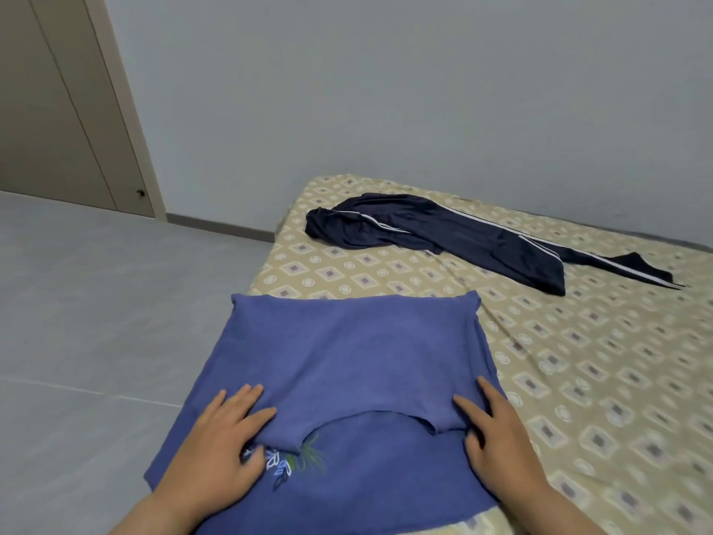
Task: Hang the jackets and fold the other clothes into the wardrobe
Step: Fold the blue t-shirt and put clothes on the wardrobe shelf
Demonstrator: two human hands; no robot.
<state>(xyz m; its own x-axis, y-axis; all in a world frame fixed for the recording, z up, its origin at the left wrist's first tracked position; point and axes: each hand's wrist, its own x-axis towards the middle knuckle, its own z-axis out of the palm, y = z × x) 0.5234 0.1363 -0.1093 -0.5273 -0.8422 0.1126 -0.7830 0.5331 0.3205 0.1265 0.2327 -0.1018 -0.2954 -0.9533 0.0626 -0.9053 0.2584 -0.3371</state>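
A blue knit top [347, 353] lies spread on the near corner of the bed, its far part folded toward me over a small embroidered leaf design [297, 459]. My left hand [223, 442] rests flat on the fold's left end, fingers spread. Flat on the right end of the fold rests my right hand [497, 430]. Neither hand grips the cloth. Dark navy track pants with white side stripes [443, 233] lie crumpled farther back on the bed, out of reach of both hands.
The mattress [578, 361] wears a beige patterned sheet and stands against a pale wall. Grey tiled floor [96, 303] lies to the left. A beige door or wardrobe panel [58, 110] stands at the far left.
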